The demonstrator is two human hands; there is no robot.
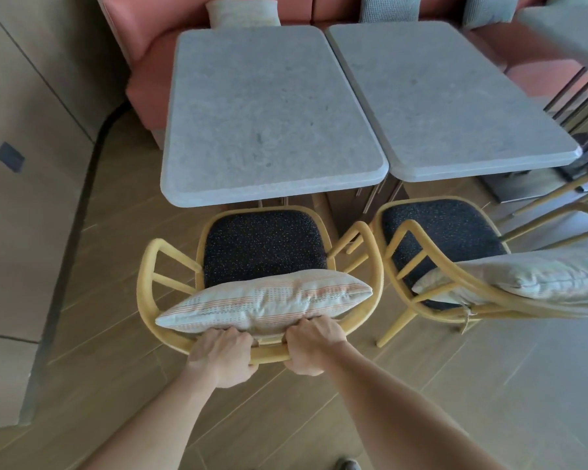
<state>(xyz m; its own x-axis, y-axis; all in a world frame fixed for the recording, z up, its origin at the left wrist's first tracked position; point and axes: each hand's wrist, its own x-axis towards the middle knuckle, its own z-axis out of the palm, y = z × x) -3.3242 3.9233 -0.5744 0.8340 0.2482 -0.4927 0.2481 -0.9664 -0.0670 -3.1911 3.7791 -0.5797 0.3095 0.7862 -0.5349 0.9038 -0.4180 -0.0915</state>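
Head view. Both hands grip the curved back rail of a yellow chair [145, 266] at its middle. The left hand [223, 356] and right hand [314, 346] sit side by side, a short stretch of rail bare between them. The fingers of each are curled tightly over the rail (knuckles toward the camera) and touch the striped cushion [262, 301]. This cushion stands along the rear edge of the dark seat, leaning on the rail. The chair faces the near edge of the left grey table [269, 113], with the seat's front edge just beneath it. A second chair [396, 239] with a pale cushion [540, 276] stands at the near edge of the right table [445, 96]. A pink sofa [150, 72] runs along both far edges.
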